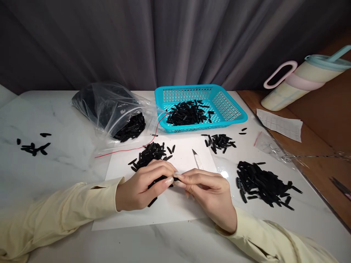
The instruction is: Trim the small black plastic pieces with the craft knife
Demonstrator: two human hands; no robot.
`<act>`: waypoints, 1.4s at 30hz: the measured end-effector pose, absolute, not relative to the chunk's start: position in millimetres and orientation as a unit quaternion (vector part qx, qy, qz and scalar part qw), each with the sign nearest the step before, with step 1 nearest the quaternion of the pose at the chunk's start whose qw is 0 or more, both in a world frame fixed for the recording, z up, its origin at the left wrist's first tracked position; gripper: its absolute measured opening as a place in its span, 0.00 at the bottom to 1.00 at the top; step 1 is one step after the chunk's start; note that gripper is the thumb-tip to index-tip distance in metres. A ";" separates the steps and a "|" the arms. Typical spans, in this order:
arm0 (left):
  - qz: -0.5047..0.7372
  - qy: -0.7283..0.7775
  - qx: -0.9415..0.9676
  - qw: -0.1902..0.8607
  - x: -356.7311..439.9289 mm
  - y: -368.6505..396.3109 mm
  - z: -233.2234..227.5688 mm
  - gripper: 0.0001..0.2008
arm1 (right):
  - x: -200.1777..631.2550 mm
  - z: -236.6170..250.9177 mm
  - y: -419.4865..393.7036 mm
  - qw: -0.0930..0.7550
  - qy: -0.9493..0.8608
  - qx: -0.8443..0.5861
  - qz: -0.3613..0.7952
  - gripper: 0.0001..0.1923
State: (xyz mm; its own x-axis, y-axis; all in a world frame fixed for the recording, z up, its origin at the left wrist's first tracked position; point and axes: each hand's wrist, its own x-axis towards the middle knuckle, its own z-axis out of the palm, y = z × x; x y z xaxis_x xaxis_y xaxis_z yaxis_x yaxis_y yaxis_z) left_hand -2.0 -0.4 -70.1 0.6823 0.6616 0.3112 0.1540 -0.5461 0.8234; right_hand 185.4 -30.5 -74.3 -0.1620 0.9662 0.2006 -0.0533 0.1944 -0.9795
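Both hands are meeting over the white sheet (175, 213) right at the near edge of the marble table (55, 175). The left hand (141, 188) is curling its fingers closed around a small bunch of black plastic strips (153, 201); how many it is gripping cannot be told, since the palm is hiding most of them and only one end is poking out below. The right hand (211, 191) is pinching its thumb and forefinger together against the left fingertips, and whatever sits between them is too small to make out. A thin white blade (197, 159) is sticking out just beyond the right hand, its handle hidden behind the fingers. Both cream sleeves are running off the bottom edge.

Counting loose heaps of strips on the table: four. One pile (152, 154) is lying on the sheet just beyond the left hand, one large heap (264, 184) at the right, one small cluster (219, 141) farther off, and one scatter (34, 148) well apart at the far left. Single strips are too many and too blurred to count.

Farther back, one clear plastic bag (109, 107) is holding more strips, one red thread (126, 149) trailing from it, and one turquoise basket (236, 111) is holding another heap. At the far right, one tumbler (298, 86) is lying tilted, its straw cut off by the frame.
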 end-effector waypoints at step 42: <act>0.358 0.220 0.838 0.348 -3.0 -2.2 -73.4 0.14 | 187.9 -72.3 -35.4 0.487 -0.668 -0.377 0.418 0.11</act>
